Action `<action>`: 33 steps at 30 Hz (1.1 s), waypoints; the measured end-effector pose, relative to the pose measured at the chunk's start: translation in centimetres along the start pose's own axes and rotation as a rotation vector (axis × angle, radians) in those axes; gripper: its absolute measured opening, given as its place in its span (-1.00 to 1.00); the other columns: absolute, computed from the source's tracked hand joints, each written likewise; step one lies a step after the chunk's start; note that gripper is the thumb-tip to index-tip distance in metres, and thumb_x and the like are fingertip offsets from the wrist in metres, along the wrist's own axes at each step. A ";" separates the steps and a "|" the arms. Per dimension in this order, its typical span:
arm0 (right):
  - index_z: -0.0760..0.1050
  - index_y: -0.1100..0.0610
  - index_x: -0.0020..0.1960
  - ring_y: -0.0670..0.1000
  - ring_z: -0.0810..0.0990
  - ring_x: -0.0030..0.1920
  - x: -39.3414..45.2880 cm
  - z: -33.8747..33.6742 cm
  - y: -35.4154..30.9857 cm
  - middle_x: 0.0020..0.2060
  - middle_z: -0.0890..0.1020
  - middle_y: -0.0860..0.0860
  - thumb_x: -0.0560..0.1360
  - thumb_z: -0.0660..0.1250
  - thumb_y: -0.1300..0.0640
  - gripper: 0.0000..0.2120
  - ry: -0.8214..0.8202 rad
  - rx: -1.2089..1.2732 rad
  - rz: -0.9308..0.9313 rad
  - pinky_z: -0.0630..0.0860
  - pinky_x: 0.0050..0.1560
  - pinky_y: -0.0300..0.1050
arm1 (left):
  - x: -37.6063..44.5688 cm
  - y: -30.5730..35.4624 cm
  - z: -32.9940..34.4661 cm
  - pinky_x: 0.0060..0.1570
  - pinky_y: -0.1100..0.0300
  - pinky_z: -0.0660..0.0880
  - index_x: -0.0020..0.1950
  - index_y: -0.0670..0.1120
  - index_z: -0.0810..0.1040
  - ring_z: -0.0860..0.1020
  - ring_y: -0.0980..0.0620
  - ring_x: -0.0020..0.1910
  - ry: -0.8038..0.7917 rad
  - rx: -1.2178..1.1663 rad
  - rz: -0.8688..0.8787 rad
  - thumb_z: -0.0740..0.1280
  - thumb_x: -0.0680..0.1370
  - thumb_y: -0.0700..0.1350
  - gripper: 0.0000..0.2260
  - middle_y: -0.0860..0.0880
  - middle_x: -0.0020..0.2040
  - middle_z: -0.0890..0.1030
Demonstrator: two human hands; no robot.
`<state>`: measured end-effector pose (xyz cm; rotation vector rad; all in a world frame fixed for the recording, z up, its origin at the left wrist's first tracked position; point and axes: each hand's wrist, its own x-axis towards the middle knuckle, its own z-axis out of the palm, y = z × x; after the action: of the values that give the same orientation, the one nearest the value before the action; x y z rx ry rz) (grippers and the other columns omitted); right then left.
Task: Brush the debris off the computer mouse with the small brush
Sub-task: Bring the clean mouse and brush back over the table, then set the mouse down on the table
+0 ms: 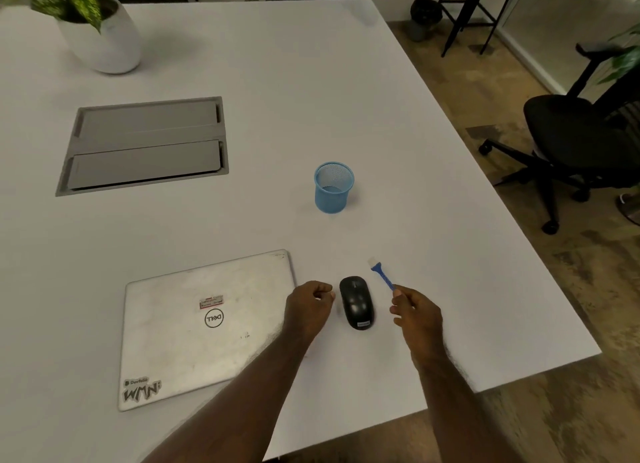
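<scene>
A black computer mouse [356,302] lies on the white table [311,99] near its front edge. My right hand [417,315] is just right of the mouse and grips the handle of a small blue brush [382,275]. The white bristles point away and up-left, past the mouse's far right corner and clear of it. My left hand [309,306] sits just left of the mouse with its fingers curled; whether they touch the mouse I cannot tell, and nothing shows in them.
A closed silver laptop [207,327] lies left of my left hand. A blue mesh pen cup [333,187] stands beyond the mouse. A grey cable hatch [145,144] and a potted plant [100,29] are farther back left. A black office chair [571,144] stands right of the table.
</scene>
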<state>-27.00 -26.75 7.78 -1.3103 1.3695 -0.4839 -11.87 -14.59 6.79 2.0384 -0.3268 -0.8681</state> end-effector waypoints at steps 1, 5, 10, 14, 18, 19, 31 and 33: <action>0.61 0.13 0.07 0.06 0.63 -0.18 -0.1 -0.3 -0.4 -0.19 0.65 0.05 0.59 0.35 0.18 -0.90 0.001 0.037 -0.005 0.58 -0.17 -0.09 | 0.0 -0.1 -0.8 0.07 0.18 0.54 0.02 -0.04 0.65 0.63 0.03 -0.05 0.021 0.044 0.038 0.35 0.52 -0.12 -0.87 0.04 -0.03 0.68; 0.60 0.10 -0.06 0.05 0.62 -0.21 -0.4 -1.0 -2.6 -0.22 0.66 0.08 0.54 0.41 0.18 -0.99 0.025 0.089 -0.052 0.60 -0.14 -0.03 | 0.2 -0.7 -4.4 0.00 0.34 0.42 0.12 -0.07 0.62 0.58 0.07 -0.04 0.113 0.176 0.139 0.31 0.54 -0.18 -0.81 -0.01 0.05 0.61; 0.62 0.10 -0.02 0.00 0.64 -0.22 -0.2 -0.5 -5.6 -0.22 0.67 0.05 0.55 0.40 0.14 -0.95 0.027 0.104 -0.127 0.60 -0.22 -0.16 | 0.5 -2.7 -8.7 0.12 -0.01 0.46 0.23 -0.20 0.57 0.56 -0.20 0.08 0.166 0.484 0.303 0.36 0.47 -0.23 -0.67 -0.20 0.12 0.56; 0.60 0.09 0.05 -0.04 0.63 -0.20 0.7 1.1 -8.5 -0.17 0.65 0.04 0.59 0.35 0.15 -0.93 0.004 0.098 -0.167 0.58 -0.30 -0.27 | 0.3 -3.7 -11.5 0.13 -0.10 0.49 0.36 -0.20 0.48 0.49 -0.28 0.26 0.221 0.660 0.285 0.37 0.48 -0.12 -0.54 -0.25 0.31 0.48; 0.61 0.12 0.14 -0.04 0.61 -0.22 2.0 3.5 -12.1 -0.17 0.64 -0.01 0.62 0.29 0.16 -0.84 -0.008 0.003 -0.270 0.58 -0.26 -0.20 | 0.6 -4.1 -13.8 -0.02 -0.20 0.55 0.29 -0.22 0.56 0.52 -0.32 0.25 0.209 0.822 0.274 0.23 0.46 0.00 -0.52 -0.27 0.31 0.52; 0.62 0.13 0.15 -0.02 0.62 -0.21 2.4 4.2 -13.1 -0.16 0.65 -0.01 0.62 0.30 0.14 -0.82 -0.006 -0.039 -0.305 0.60 -0.20 -0.12 | 0.7 -4.3 -14.3 -0.06 -0.22 0.55 0.26 -0.22 0.58 0.55 -0.33 0.22 0.186 0.869 0.266 0.22 0.44 0.01 -0.51 -0.28 0.28 0.54; 0.64 0.09 0.19 0.10 0.62 0.12 8.3 12.0 -18.8 0.14 0.67 0.05 0.60 0.30 0.11 -0.78 0.121 -0.569 -0.556 0.46 0.06 -0.13 | 3.8 -8.2 -16.5 0.22 -0.39 0.29 0.48 -0.10 0.37 0.32 -0.28 0.45 0.139 1.005 0.279 -0.17 0.61 0.19 -0.38 -0.19 0.51 0.29; 0.63 0.09 0.22 0.15 0.61 0.13 9.4 12.9 -18.6 0.16 0.65 0.08 0.63 0.23 0.12 -0.74 0.096 -0.696 -0.544 0.46 0.06 -0.09 | 4.1 -8.7 -16.4 0.26 -0.40 0.25 0.50 -0.09 0.33 0.29 -0.26 0.47 0.123 0.998 0.279 -0.17 0.61 0.20 -0.39 -0.17 0.53 0.25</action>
<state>-5.67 -35.63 16.02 -2.2843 1.2970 -0.4459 1.62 -1.42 4.08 2.8190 -1.1129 -0.4088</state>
